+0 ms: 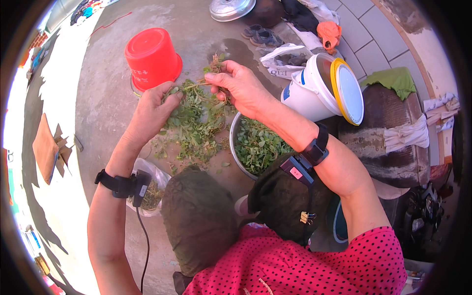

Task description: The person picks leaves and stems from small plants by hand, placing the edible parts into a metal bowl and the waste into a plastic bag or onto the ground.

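Note:
Between my hands runs a stalk of leafy greens. My left hand is closed on its leafy end, thumb pressed to the fingers. My right hand pinches the stem part, and a clump of stalk ends sticks up past its fingertips. Below both hands, a loose heap of leafy greens lies on the concrete floor. Under my right forearm stands a metal basin holding picked leaves. By my left forearm sits a clear plastic bag with stems and scraps inside.
An upturned red bucket stands beyond my left hand. To the right are a white bucket with a yellow-rimmed lid, a white plastic bag and a dark seat. Shoes and a metal lid lie farther off.

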Tool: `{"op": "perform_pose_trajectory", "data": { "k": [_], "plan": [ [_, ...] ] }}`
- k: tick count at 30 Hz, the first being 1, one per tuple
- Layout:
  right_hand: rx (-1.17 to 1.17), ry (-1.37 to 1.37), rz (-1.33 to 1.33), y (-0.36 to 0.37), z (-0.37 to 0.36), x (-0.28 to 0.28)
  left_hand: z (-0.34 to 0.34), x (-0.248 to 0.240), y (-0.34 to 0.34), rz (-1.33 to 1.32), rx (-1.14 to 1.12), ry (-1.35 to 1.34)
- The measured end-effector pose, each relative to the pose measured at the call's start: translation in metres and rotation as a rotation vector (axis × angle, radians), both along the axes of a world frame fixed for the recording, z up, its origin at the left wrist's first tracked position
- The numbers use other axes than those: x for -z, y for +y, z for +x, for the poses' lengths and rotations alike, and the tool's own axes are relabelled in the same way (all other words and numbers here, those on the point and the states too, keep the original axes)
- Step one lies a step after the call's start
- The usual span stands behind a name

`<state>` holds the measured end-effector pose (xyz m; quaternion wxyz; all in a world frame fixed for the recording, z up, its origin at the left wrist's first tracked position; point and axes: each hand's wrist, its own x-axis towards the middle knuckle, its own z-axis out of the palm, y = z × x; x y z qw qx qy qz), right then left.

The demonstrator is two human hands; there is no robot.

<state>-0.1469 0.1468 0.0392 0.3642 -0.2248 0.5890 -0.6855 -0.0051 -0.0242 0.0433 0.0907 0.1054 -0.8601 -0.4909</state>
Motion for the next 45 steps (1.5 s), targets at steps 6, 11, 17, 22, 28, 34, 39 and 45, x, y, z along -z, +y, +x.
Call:
{"op": "perform_pose_trajectory", "data": {
  "k": [6,11,17,22,28,34,39,45],
  "plan": [
    [0.035,0.082,0.062,-0.003,0.003,-0.001,0.008,-0.002,0.007,0.228,0.045,-0.018],
    [0.064,0.084,0.056,0.0,0.001,0.003,0.012,0.003,0.005,0.107,0.176,-0.151],
    [-0.01,0.517,0.241,-0.001,0.008,-0.005,0.001,0.017,0.001,-0.013,-0.154,-0.009],
    [0.158,0.054,0.016,-0.001,0.008,-0.015,-0.001,0.033,-0.019,0.659,-0.363,0.05],
    [0.149,-0.063,-0.031,0.002,0.002,-0.004,-0.004,0.012,0.03,0.855,0.019,0.023],
    [0.19,-0.033,-0.037,0.005,0.005,-0.008,-0.019,0.027,0.029,0.712,-0.057,0.063],
    [0.215,-0.063,-0.121,0.008,0.004,-0.016,-0.024,0.044,0.0,0.837,-0.179,0.008],
    [0.356,-0.106,-0.24,0.024,-0.011,-0.026,-0.035,0.049,0.025,1.031,-0.145,-0.114]
  ]
}}
